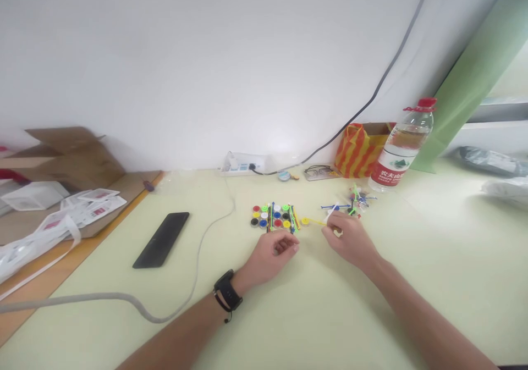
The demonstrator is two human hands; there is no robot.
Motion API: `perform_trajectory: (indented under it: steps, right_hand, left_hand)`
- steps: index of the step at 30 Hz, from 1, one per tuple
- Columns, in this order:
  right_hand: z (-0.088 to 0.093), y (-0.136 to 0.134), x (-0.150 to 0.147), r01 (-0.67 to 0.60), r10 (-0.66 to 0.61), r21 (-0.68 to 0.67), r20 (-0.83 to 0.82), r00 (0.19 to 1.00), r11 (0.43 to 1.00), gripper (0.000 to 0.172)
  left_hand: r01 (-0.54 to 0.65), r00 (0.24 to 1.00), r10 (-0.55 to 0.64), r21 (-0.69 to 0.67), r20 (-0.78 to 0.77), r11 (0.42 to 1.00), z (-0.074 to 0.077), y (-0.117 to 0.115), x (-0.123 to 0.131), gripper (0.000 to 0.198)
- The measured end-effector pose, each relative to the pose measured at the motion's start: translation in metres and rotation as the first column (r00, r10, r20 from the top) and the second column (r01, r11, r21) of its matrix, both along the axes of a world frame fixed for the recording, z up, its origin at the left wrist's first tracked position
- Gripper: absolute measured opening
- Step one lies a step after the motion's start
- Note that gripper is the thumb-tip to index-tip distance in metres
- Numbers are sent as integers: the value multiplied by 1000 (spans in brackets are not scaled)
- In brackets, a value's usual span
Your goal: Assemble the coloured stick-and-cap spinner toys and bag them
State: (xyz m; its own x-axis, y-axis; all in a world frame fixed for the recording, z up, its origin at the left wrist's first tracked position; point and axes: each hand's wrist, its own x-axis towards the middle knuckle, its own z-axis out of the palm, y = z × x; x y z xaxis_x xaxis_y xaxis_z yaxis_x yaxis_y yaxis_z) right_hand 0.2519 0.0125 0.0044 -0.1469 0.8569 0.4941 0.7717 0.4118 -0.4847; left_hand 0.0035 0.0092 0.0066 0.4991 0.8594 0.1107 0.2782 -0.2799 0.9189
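Observation:
My left hand (274,253) rests on the table just in front of rows of small coloured discs (278,215). Its fingers curl loosely, with a gap to the thumb and nothing visible between them. Thin coloured plastic sticks (294,218) lie upright between and beside the disc columns. My right hand (347,239) is closed in a pinch at the end of a yellow plastic stick (317,222). That stick's other end meets a yellow disc (304,221). A white piece (332,211) shows just behind the right fingers, beside a loose pile of coloured plastic pieces (358,198).
A black phone-like slab (161,240) and a grey cable (198,254) lie to the left. Farther left are a cardboard box (78,150) and white packets. A power strip (245,164), striped bag (358,150) and water bottle (402,150) stand along the back.

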Motion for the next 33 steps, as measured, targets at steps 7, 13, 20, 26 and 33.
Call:
perform_trajectory:
  steps: [7,13,20,26,33]
  right_hand:
    - [2,0,2,32,-32,25,4,999,999,28]
    - [2,0,1,11,-11,5,22,1000,1000,28]
    - [2,0,2,10,-10,-18,43,999,1000,29]
    - [1,-1,0,-20,22,-28,57,998,999,30]
    - [5,-6,-3,-111,109,-201,-21,994,973,32]
  left_hand:
    - [-1,1000,1,2,-4,1000,0,0,0,21]
    - [-5,1000,5,4,6,1000,1,0,0,21]
    - [-4,1000,4,21,-16,1000,-1,-1,0,20]
    - [-7,1000,8,51,-24,999,-2,-4,0,19]
    - [-31,991,54,183,-124,983,-2,-6,-1,48]
